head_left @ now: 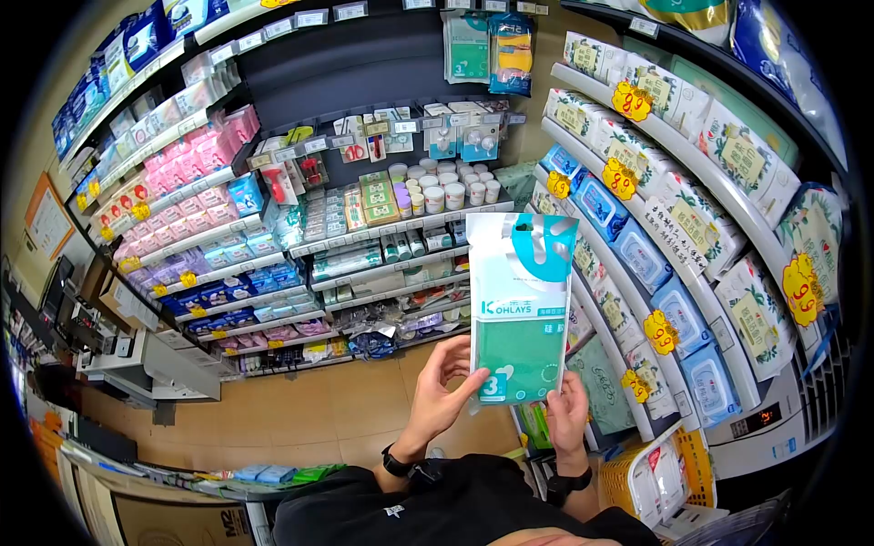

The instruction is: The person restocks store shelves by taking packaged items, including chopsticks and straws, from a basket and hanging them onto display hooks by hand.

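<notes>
A flat white and teal KOHLAYS packet [521, 318] stands upright in front of me, its printed face towards the camera. Green material shows in its lower half, beside a large figure 3. My left hand [446, 387] grips the lower left edge, thumb on the front and fingers partly behind. At the lower right edge, my right hand [569, 409] is closed on the packet, with some fingers hidden behind it. A similar teal packet [466, 50] hangs from the rack at the top, next to a blue and yellow one [511, 53].
Shelves of tissue packs [733, 150] and blue wipes packs [683, 314] curve close on my right. Ahead, a shelf holds white tubs [453, 197]; pink packs [187, 164] fill the left shelves. A yellow basket [628, 478] stands at lower right above the tiled floor [300, 414].
</notes>
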Available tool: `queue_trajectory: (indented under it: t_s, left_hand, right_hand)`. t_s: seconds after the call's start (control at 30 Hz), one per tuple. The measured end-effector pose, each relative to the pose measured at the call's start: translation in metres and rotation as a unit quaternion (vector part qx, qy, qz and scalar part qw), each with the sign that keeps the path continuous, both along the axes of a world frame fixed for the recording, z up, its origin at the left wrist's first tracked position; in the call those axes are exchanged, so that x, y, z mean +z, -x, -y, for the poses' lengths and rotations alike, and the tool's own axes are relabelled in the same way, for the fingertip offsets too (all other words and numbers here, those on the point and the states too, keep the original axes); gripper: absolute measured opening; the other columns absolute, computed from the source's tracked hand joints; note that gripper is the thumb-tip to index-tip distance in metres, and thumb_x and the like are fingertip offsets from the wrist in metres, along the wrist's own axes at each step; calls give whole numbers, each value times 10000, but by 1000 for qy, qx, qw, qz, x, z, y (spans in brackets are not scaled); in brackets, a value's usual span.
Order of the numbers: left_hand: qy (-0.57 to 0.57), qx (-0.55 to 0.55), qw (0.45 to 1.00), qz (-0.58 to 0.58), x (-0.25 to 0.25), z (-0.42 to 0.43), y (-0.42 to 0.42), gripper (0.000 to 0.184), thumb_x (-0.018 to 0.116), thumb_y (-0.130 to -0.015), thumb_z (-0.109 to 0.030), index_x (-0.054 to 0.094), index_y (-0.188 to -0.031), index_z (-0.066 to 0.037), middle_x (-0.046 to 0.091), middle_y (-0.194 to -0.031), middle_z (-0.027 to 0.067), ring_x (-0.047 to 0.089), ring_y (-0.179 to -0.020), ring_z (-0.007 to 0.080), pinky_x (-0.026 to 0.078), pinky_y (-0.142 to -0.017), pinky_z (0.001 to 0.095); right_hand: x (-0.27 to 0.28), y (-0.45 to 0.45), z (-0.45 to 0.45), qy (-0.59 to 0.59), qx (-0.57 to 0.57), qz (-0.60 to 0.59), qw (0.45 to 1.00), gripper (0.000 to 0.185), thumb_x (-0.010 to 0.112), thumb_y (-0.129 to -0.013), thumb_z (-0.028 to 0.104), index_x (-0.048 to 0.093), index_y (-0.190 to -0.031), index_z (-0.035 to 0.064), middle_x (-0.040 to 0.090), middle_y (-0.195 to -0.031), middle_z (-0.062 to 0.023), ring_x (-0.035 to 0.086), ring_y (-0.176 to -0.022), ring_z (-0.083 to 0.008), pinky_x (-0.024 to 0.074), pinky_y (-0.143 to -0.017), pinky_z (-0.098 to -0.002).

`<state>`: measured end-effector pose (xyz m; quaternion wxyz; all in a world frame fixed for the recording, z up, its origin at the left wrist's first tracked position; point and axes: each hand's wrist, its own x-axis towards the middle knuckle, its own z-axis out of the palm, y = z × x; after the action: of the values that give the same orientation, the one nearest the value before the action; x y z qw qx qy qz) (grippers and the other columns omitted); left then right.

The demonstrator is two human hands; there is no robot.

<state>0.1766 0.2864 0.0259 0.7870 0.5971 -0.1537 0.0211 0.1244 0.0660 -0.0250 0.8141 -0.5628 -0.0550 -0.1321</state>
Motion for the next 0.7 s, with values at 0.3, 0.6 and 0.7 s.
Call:
queue_trajectory:
  t_s: [0.3,0.6,0.7]
  left_hand:
    - [-10,-46,999,-13,-15,-19,-52,454,745,-908,-52,543,-1308,23,678,-1096,68,650,-945,106,517,-834,252]
    - [-45,-15,999,-14,-23,-14,-115,406,751,-900,-52,601,-1266,40,700,-1029,59,639,-889,89,508,-813,241]
    - [-48,4,999,-1,-19,-7,-141,415,746,-901,-46,599,-1279,40,700,-1026,56,638,-891,90,509,-814,243]
  right_hand:
    - [2,-44,-23,6,-34,10,999,291,562,-991,62,461,-1245,-39,618,-1111,-130,607,-930,-176,508,-819,-335]
    - [-7,-120,-21,-26,-34,8,999,264,548,-993,47,484,-1227,-58,638,-1058,-141,628,-882,-178,526,-807,-328]
    - [-6,-156,-12,-10,-7,33,999,263,544,-998,48,482,-1230,-60,634,-1063,-145,628,-885,-178,529,-801,-331]
